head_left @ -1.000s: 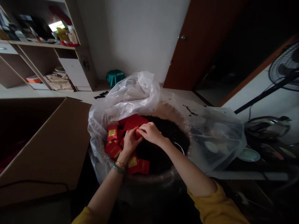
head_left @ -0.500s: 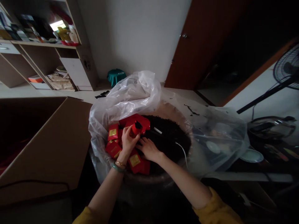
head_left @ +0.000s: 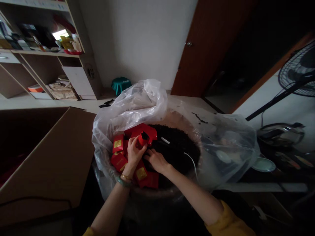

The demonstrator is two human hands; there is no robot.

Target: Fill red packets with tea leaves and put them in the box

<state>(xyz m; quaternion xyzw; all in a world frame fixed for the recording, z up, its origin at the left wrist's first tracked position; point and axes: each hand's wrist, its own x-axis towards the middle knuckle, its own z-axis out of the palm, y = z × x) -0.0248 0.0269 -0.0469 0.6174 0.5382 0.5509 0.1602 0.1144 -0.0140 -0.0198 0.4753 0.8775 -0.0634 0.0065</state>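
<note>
My left hand (head_left: 135, 152) is closed around a small red pouch (head_left: 142, 140), upright, with its dark mouth facing up. My right hand (head_left: 157, 160) is low beside it over dark, loose, leaf-like shreds (head_left: 179, 141), fingers apart and pointing left; the fingertips are partly lost in shadow. More red packets with gold labels (head_left: 118, 143) lie in a heap around my left hand. Behind the pouch is a larger red wrapper or bag (head_left: 150, 131). All of this sits inside a wide round container (head_left: 176, 118) lined with clear plastic (head_left: 145, 101).
A white strip (head_left: 165, 140) and a pale curved cord or strip (head_left: 192, 160) lie on the shreds. An open cardboard box (head_left: 61, 154) is on the left. To the right are a clear plastic bag (head_left: 228, 147), a pale dish (head_left: 263, 164) and a fan (head_left: 297, 70).
The camera view has shifted slightly. My left hand still holds the red pouch upright. My right hand stays beside it, its fingers slightly more bent towards the shreds.
</note>
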